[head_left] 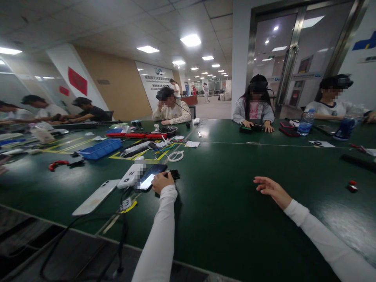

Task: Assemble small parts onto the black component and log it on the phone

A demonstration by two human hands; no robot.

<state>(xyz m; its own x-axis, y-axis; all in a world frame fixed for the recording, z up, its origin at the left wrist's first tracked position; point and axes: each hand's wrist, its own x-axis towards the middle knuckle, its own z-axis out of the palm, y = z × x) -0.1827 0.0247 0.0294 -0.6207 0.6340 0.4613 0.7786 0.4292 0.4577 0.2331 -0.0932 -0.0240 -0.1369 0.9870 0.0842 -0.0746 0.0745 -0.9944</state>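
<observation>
My left hand (162,182) is closed, its fingers bent down at the right edge of a dark phone (155,170) with a lit white screen. What the fingertips hold is hidden. A small black object (175,174) shows just past the knuckles. To the left of the phone lie a white device with round marks (127,176) and a white phone (95,197), back up. My right hand (272,190) hovers above the green table (223,219), open, fingers stretched to the left and holding nothing.
A black cable (69,227) runs over the table's near edge. Beyond my left hand are a coiled white cable (175,156), a blue tray (101,149) and loose wires. A small red-and-black object (352,186) lies at right. Several people sit around the table; bottles (306,123) stand far right.
</observation>
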